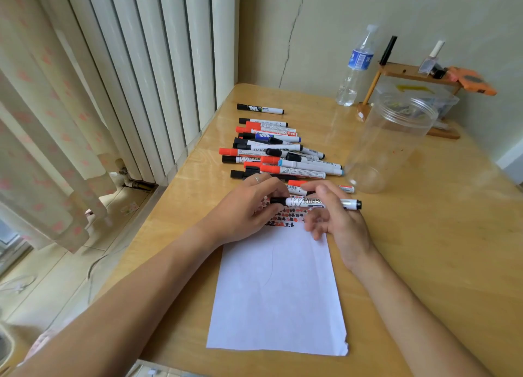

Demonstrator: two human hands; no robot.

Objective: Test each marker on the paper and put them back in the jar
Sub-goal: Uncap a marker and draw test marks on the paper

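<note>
Two hands on one marker, crosswise

One black-capped marker lies sideways between both hands over the paper. Left hand pinches its cap; right hand grips the barrel. Jar stands beyond the right hand.

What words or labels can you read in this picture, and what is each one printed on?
"WHITEBO", the rest hidden by fingers: held marker.
"W", then "HITEB", partly covered: black-capped marker in the pile.
Large "M": lone marker farthest back.
Too blurred to read: water bottle label, barcode digits, marks on the paper.
</note>
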